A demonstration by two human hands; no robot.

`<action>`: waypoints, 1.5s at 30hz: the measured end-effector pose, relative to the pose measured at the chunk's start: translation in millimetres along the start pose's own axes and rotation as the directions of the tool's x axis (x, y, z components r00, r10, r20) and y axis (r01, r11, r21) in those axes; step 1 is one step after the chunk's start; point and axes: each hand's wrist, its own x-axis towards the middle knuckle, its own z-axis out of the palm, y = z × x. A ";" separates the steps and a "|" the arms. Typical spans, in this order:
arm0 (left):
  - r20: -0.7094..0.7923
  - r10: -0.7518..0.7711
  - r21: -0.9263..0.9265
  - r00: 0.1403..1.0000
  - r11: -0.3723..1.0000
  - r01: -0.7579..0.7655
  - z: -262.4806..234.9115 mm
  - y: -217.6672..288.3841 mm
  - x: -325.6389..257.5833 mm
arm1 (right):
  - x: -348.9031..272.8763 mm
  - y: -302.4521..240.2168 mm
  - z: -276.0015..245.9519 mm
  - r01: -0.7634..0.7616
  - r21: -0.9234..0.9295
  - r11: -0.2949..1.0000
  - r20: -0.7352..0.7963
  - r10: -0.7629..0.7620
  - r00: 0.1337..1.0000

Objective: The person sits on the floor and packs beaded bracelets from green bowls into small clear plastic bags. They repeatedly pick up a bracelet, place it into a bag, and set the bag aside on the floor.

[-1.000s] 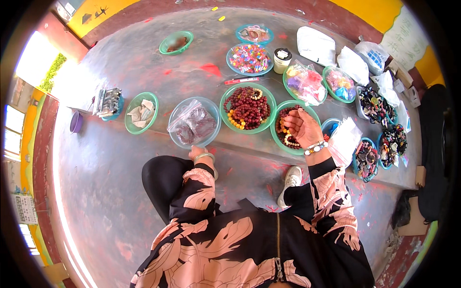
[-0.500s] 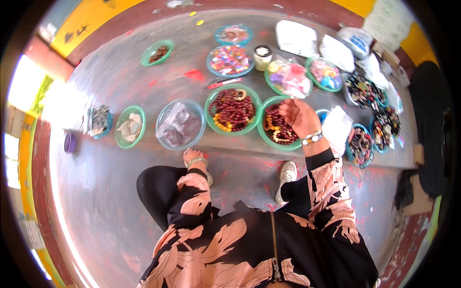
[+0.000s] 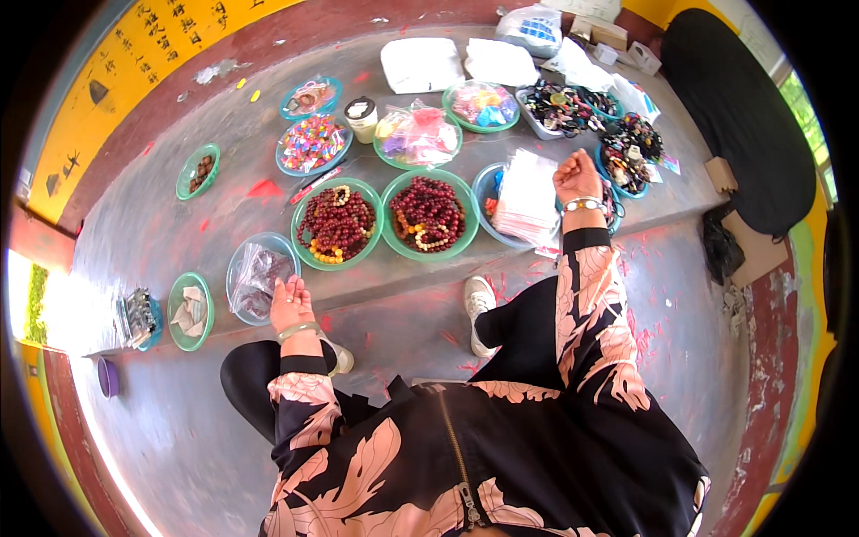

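My left hand (image 3: 293, 305) is raised with palm up and fingers loosely apart, beside a blue basin (image 3: 234, 285) holding clear plastic bags (image 3: 259, 279). It looks bare of anything. Fingers curled in, my right hand (image 3: 577, 177) hovers by a bowl of bracelets, just right of a stack of white plastic sleeves (image 3: 526, 199) lying in a blue basin (image 3: 484, 190). Whether anything is inside its fingers is hidden. Between my hands stand two green basins, the left one (image 3: 333, 263) and the right one (image 3: 429, 256), both heaped with dark red bead strings (image 3: 428, 208).
Farther back are a bowl of colourful beads (image 3: 312, 143), a lidded cup (image 3: 361, 120), a basin of packaged pieces (image 3: 417, 134) and white packages (image 3: 420, 65). Dark bracelets (image 3: 559, 106) fill containers at right. A raised step edge (image 3: 376, 277) runs before me.
The view has turned rightward. My right hand has moved right, from above the right bead basin to past the white sleeves. My left hand has risen from near my knee to the bag basin.
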 end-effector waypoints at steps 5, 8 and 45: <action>0.199 0.099 0.028 0.975 0.994 -0.107 18.4 33.2 -47.9 | 7.2 15.0 -28.1 0.000 -0.945 0.326 -0.050 -0.147 0.988; 0.333 0.144 0.001 0.932 0.988 -0.153 22.3 59.2 -69.3 | 16.8 34.4 -47.7 0.239 -0.669 -0.704 0.397 -0.066 0.916; 0.546 -0.223 0.312 0.807 0.949 0.051 115.5 8.7 -48.1 | 78.8 98.4 -98.4 0.302 -0.311 -0.901 -0.009 0.320 0.947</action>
